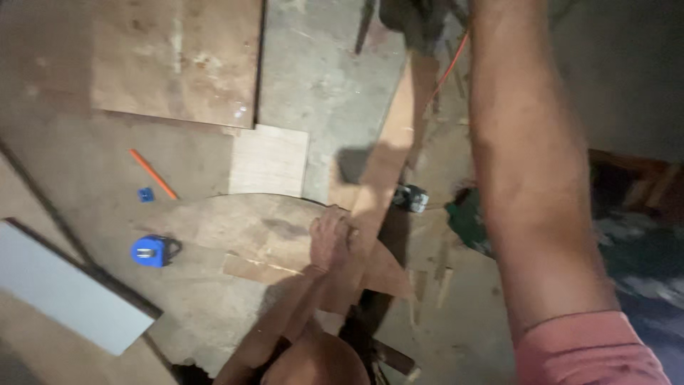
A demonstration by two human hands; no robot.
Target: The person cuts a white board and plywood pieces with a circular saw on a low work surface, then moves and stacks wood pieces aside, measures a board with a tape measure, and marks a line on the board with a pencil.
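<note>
At the far left, toward 8 o'clock, we see a pale grey flat panel (pixel 60 289), smooth and rectangular, cut off by the frame edge. Just right of it, a blue tape measure (pixel 151 251) lies on the dusty floor, with a small blue block (pixel 145 194) and an orange pencil (pixel 152 174) at its 12 o'clock. At upper left, a stained plywood sheet (pixel 178 60) runs out of the frame at the top, with a small pale square offcut (pixel 269 161) off its lower right corner.

At centre lies a rounded wooden board (pixel 242 228), its curved edge toward 12 o'clock and its surface worn and blotched. Our left hand (pixel 331 239) rests at its 3 o'clock side, fingers curled down and pressed onto a long narrow wooden plank (pixel 385 164); we cannot tell whether the thumb wraps under it. The plank runs from 6 o'clock toward 1 o'clock, its far end lost beneath a dark, blurred tool shape (pixel 413 21) at the top edge. A thin orange cord (pixel 450 64) trails beside it.

Right of the plank, a small dark object with a light face (pixel 412 198) is too blurred to identify. At right, our right forearm (pixel 534 178) fills the view, with a pink sleeve (pixel 591 349) at 5 o'clock; its hand is cut off at the top, so its state is not visible.
</note>
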